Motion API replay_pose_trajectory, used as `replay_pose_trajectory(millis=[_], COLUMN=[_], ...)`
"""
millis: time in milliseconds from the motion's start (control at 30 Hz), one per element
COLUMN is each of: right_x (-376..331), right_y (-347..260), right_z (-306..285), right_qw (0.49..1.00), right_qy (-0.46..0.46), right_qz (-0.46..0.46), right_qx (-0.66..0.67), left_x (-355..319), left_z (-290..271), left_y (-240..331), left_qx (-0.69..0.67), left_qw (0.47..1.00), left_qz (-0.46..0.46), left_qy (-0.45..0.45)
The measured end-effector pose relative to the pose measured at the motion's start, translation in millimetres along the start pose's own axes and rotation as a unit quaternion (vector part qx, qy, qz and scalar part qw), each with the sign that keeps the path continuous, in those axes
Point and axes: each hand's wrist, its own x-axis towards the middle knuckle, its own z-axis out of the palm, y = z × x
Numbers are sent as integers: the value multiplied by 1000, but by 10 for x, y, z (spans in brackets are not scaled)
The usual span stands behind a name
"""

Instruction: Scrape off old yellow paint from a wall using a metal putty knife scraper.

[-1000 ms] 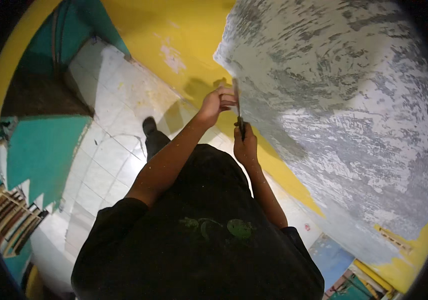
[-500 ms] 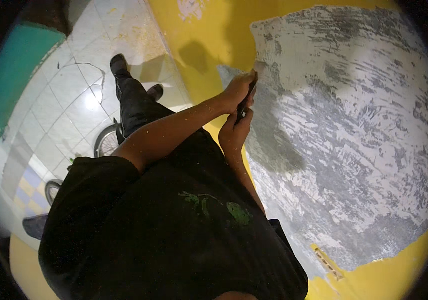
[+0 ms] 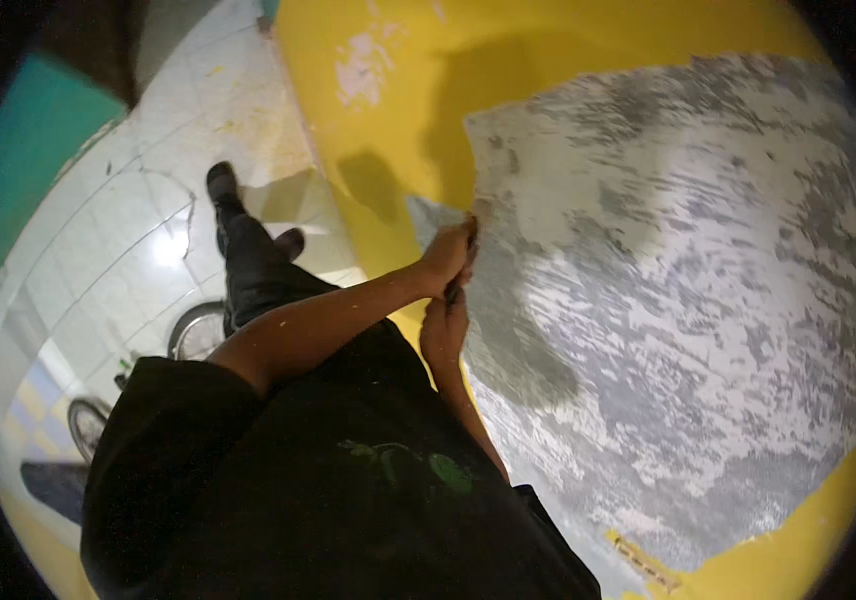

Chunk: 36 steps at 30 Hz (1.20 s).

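Both my hands are closed around a dark-handled scraper (image 3: 454, 291), held at the left edge of a stripped patch (image 3: 648, 300) on a yellow wall (image 3: 388, 190). My left hand (image 3: 447, 258) grips the tool's upper part, near the wall. Just below it, my right hand (image 3: 444, 326) clasps the lower end of the handle. Fingers cover most of the tool. Its tip lies by the patch edge, too blurred to tell whether it touches. Pale flecks dot my left forearm (image 3: 318, 330).
A tiled floor (image 3: 138, 240) with yellow flakes lies to the left. A bicycle wheel (image 3: 198, 330) and a second wheel (image 3: 87, 428) stand beside me. A teal surface (image 3: 33, 150) is at far left. A small perforated strip (image 3: 645, 562) sits low on the wall.
The view has shifted, so wall and hands appear lower and further left. Against the patch edge, my hands hold nearly the same place. Less of the scraper's handle shows.
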Motion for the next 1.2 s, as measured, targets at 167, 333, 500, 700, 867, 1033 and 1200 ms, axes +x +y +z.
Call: replay_pose_trajectory(millis=[167, 333, 500, 700, 867, 1033, 1200], right_x=[-63, -45, 90, -5, -1, -6, 152], right_y=[-39, -72, -41, -6, -42, -30, -173], right_z=[169, 240, 314, 387, 399, 354, 432], right_qw=[1000, 999, 999, 999, 998, 999, 997], right_qy=[8, 11, 32, 48, 64, 49, 60], right_qz=[14, 33, -4, -12, -19, -9, -52], right_qx=[18, 24, -19, 16, 17, -3, -24], left_x=[-92, -133, -11, -55, -46, -56, 45], left_z=[-129, -165, -200, -228, -224, -180, -234], left_y=[88, 209, 226, 184, 232, 221, 342], left_qx=[12, -27, 23, 23, 28, 31, 74], left_qw=[1000, 999, 1000, 1000, 999, 999, 994], left_qz=[-23, -36, 9, -1, -38, -13, 58], left_qy=[-6, -10, 15, 1, -4, 23, 55])
